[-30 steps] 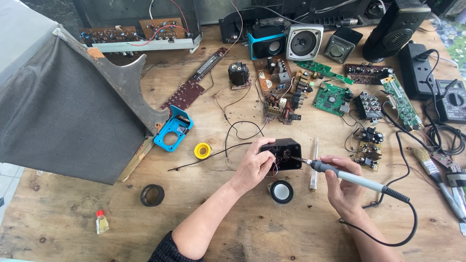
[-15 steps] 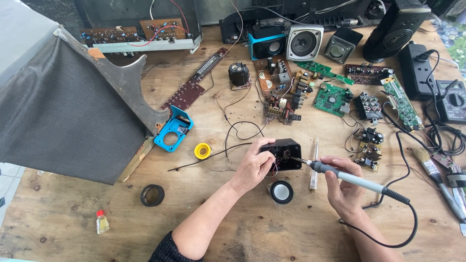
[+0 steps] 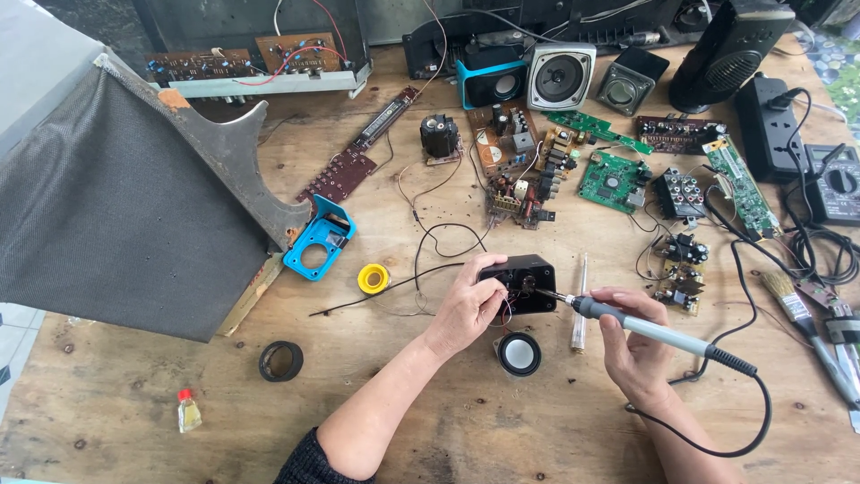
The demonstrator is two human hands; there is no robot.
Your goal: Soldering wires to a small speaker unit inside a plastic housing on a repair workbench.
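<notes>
- Two hands work at the middle of the wooden bench (image 3: 134, 421): the left hand (image 3: 466, 305) is curled closed around the near-left corner of a small black speaker housing (image 3: 524, 282), and the right hand (image 3: 632, 336) is closed in a pen grip on a soldering iron (image 3: 645, 330).
- One soldering iron only; its tip points toward 9 o'clock and meets the open back of the housing, though whether it touches a wire or a terminal there is too small to tell.
- One loose round speaker driver (image 3: 520, 353) lies at 6 o'clock of the housing, just beside the left hand.
- One yellow solder spool (image 3: 374, 279) sits at 9 o'clock of the housing, one black tape ring (image 3: 280, 360) farther out toward 8 o'clock, and one small bottle with a red cap (image 3: 188, 412) near the bench's front edge.
- Three small boxed speakers (image 3: 560, 76) stand in a row at 12 o'clock; several bare circuit boards (image 3: 614, 179) are scattered around 1 o'clock, too jumbled to count surely.
- One blue plastic bracket (image 3: 318, 246) lies at 10 o'clock against a large grey cloth-covered panel (image 3: 116, 206).
- Against half a second earlier, both hands, the iron and the housing sit in the same places; no shift shows.
- Cut off: the panel at the left edge, a brush (image 3: 793, 300) and meter (image 3: 838, 184) at 3 o'clock, and the iron's cord (image 3: 761, 421) loops back toward the bottom edge.
</notes>
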